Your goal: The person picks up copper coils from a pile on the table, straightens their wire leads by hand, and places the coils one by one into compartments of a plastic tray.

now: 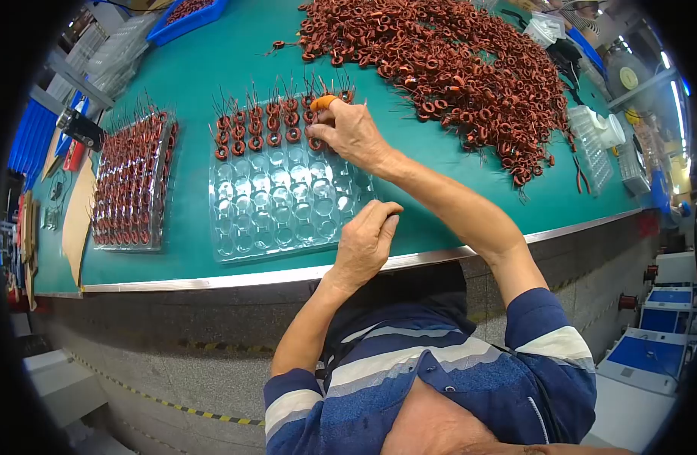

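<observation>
My right hand [352,135], an orange cover on one fingertip, pinches a red-brown wire-wound ring coil [316,142] at the far right part of a clear plastic tray [269,244]. Upright coils with thin wire leads [255,129] fill the tray's back rows; round hollows show in its front part. Beside the tray's right front corner is my left hand [366,241], its fingers curled together. Whatever it may hold is hidden.
A large heap of loose coils [447,68] covers the back right of the green table [189,220]. To the left stands a full tray of coils [128,182]. A blue bin [185,26] sits at the back, pliers [581,176] at the right.
</observation>
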A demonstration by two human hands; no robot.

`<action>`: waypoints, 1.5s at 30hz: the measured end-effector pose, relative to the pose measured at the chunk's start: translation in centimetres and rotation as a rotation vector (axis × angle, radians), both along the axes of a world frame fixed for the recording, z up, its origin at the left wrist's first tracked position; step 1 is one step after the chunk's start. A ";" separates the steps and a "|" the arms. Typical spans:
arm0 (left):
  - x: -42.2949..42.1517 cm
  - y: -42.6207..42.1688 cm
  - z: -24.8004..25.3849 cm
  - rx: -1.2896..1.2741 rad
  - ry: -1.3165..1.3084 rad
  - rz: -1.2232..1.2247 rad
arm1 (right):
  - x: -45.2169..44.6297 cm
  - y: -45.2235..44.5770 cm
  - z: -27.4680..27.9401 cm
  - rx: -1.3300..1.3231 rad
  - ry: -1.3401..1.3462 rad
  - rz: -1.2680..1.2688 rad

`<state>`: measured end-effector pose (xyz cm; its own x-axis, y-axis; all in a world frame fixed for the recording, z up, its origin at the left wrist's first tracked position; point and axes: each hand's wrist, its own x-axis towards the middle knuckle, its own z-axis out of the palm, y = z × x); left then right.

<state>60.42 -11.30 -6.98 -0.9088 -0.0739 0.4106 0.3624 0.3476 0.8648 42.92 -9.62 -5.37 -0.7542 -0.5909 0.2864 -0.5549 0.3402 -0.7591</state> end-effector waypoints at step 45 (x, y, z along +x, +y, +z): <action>-9.0 1.1 0.8 -0.412 0.168 0.073 | -2.1 15.0 -0.4 0.037 0.706 -0.050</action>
